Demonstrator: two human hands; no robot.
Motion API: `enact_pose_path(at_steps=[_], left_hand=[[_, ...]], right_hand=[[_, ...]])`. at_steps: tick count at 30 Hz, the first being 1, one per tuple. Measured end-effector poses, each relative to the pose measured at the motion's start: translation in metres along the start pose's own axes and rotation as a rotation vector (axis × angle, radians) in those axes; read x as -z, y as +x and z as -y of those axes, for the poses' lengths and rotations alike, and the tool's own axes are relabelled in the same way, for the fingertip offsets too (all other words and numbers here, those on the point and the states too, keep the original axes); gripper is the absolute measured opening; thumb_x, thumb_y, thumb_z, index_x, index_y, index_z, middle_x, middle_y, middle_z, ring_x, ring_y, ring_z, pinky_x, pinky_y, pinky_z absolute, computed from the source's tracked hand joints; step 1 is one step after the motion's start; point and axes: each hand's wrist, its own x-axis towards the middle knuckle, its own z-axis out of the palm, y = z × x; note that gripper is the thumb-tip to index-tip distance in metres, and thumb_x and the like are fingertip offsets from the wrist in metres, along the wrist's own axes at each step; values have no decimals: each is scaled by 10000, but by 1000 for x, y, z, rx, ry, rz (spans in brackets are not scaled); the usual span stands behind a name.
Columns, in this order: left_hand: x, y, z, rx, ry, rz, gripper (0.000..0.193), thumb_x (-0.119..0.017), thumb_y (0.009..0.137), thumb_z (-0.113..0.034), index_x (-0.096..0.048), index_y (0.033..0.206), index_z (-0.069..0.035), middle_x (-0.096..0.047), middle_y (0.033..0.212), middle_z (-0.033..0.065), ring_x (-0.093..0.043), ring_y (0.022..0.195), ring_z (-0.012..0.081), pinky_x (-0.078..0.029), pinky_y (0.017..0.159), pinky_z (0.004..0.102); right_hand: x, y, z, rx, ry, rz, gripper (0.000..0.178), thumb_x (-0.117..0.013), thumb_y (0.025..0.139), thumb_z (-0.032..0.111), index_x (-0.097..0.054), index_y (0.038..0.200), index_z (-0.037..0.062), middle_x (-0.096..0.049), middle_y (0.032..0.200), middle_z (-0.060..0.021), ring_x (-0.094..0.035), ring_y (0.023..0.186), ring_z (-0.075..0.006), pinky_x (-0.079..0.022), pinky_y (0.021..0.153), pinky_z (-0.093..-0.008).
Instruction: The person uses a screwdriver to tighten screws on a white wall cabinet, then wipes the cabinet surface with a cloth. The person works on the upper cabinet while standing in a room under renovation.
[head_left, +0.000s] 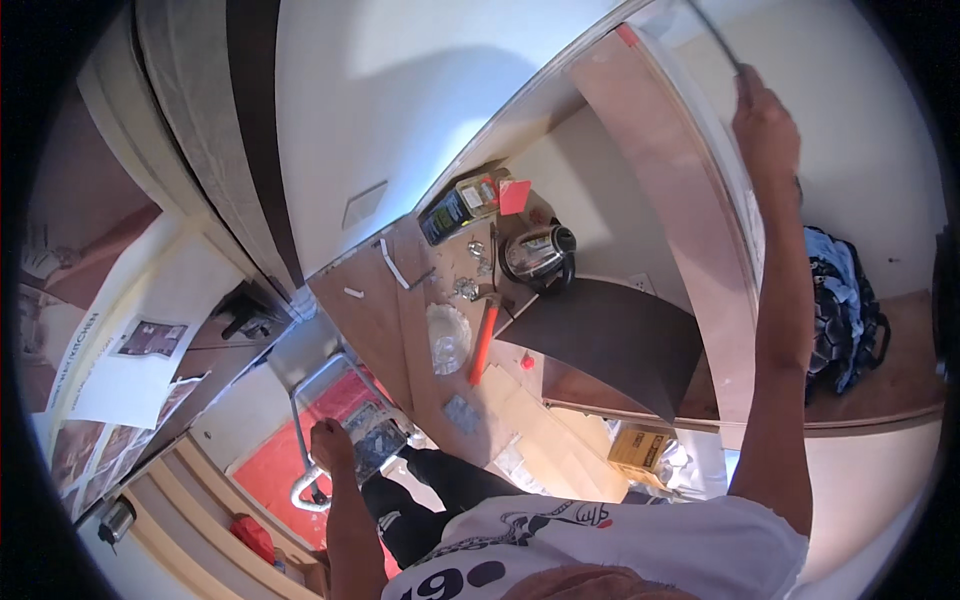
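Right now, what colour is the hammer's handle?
The handle is orange-red, best in the head view.

Landmark: hammer [488,322], handle [484,347] orange-red. We note, right of it, a dark brown-black sheet [605,335]; above right, a black-and-silver kettle [538,257]; far upper right, a grey rod [716,36]; below, a white shirt [690,540], black print [489,573].

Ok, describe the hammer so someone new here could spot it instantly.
Find the brown wooden surface near the middle of the view. Between the clear dish and the large dark curved sheet lies the hammer. Its long, bright orange handle sets it apart from those neighbours.
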Motion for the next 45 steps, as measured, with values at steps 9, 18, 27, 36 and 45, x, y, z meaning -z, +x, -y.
enact_pose_path(at_steps=[9,18,27,36,45], left_hand=[[-5,-5,0,-1,-51,-116,256,-546,926,-275,-640,881,-41,-679,886,159,-669,793,380,-526,709,509],[-21,-3,12,-48,-126,-129,175,-606,895,-240,-674,908,-79,-669,997,110,-676,855,339,-542,729,466],[-39,12,48,-71,110,-22,293,-558,867,-269,-631,884,15,-623,960,211,-646,853,406,-525,746,537],[-16,10,10,-25,24,37,230,-559,835,-247,-648,885,-41,-659,938,171,-644,872,384,-493,752,504],[-32,16,30,-164,11,-68,222,-554,816,-197,-592,877,13,-608,743,157,-591,684,332,-437,651,493]], right_hand=[[13,10,-8,-25,116,-31,240,-504,993,273,-597,1175,149,-666,831,-177,-675,693,-373,-568,610,-468],[-3,13,-34,-57,204,-160,255,-556,962,293,-658,1139,142,-684,847,-188,-675,745,-385,-555,654,-488],[85,-153,123,-46,890,419,215,-575,957,183,-676,1134,117,-694,1046,-160,-681,933,-329,-546,791,-411],[117,-621,350,-910,1211,1065,157,-631,901,130,-654,1019,28,-649,935,-191,-641,876,-368,-510,768,-422],[69,-716,343,-1342,769,1196,235,-594,929,241,-691,1046,62,-642,955,-224,-635,879,-390,-494,756,-447]])
